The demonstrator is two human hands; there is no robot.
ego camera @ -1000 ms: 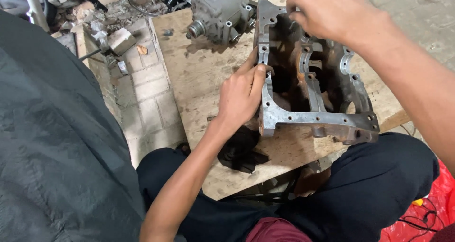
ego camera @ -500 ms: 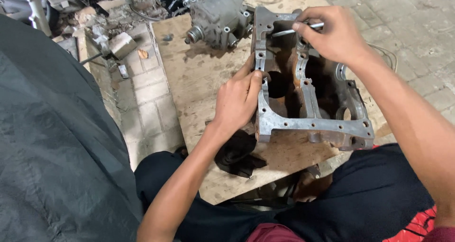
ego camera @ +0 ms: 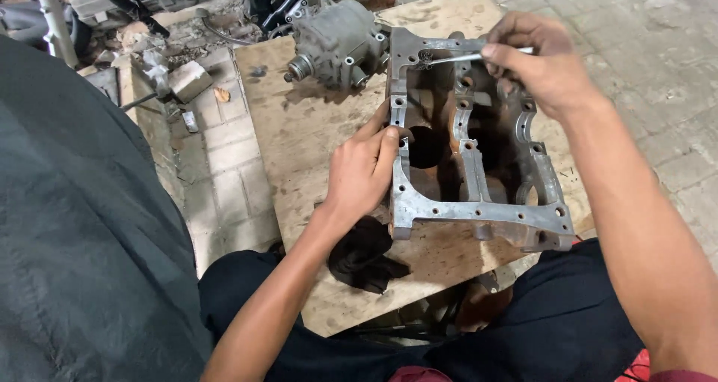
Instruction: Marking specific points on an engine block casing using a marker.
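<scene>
A grey metal engine crankcase (ego camera: 479,210) lies open side up on a worn wooden board (ego camera: 314,135). My left hand (ego camera: 363,169) grips its left wall, thumb and fingers over the edge. My right hand (ego camera: 542,64) is at the far end of the casing, pinching a thin shiny metal tool (ego camera: 460,57) whose tip rests on the casing's top left corner. A black rag (ego camera: 363,255) lies on the board under my left wrist.
A second grey engine part (ego camera: 336,42) sits at the board's far edge. Bricks and scrap metal (ego camera: 168,79) lie on the left. A dark cloth (ego camera: 82,225) fills the left side. Paved floor (ego camera: 651,68) spreads to the right.
My right hand has drawn back to the casing's far right corner, and the metal tool in it now shows. The left hand holds the same spot. The camera view has shifted slightly.
</scene>
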